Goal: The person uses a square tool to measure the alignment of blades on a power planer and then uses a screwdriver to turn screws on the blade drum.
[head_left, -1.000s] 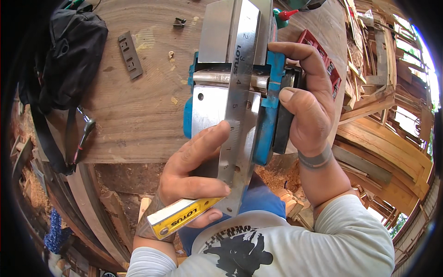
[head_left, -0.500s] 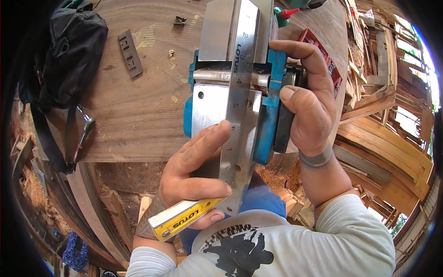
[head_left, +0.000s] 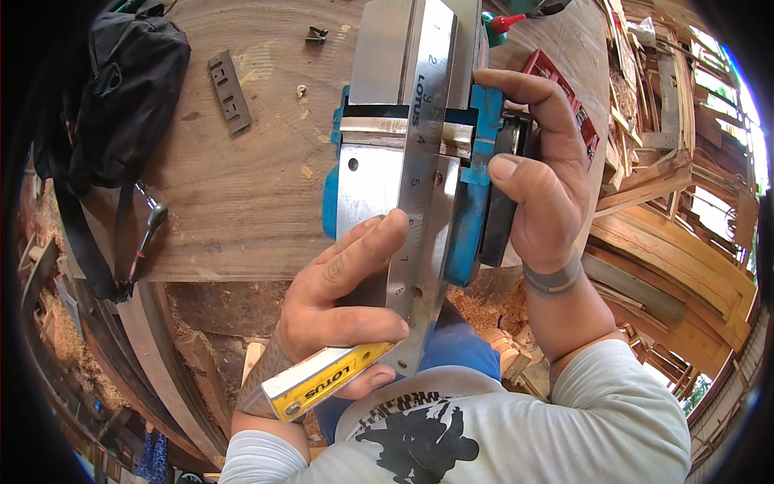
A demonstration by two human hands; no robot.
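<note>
A blue electric planer [head_left: 367, 189] lies sole up on the wooden table, its metal cutter drum [head_left: 372, 133] exposed between the two shiny sole plates. Lengthwise across both plates and the drum rests the steel blade of a try square [head_left: 413, 194]. My left hand [head_left: 334, 310] holds this square near its yellow-sided stock, the index fingertip pressing the blade's edge. On the planer's right flank, my right hand [head_left: 548, 189] grips the body. Its index fingertip touches the blue housing, and the thumb lies by the black side part; the other fingers are hidden.
A loose slotted planer blade [head_left: 230, 93] and a small black part [head_left: 316, 35] lie left on the table [head_left: 242, 210]. A black bag [head_left: 133, 97] and a dark-handled tool [head_left: 151, 222] sit at the left edge. Behind my right hand are a red case [head_left: 538, 63] and a red-tipped bottle [head_left: 504, 22].
The cutter drum has turned, and a different face with a flat edge now shows in the gap. Both hands and the try square stay nearly where they were.
</note>
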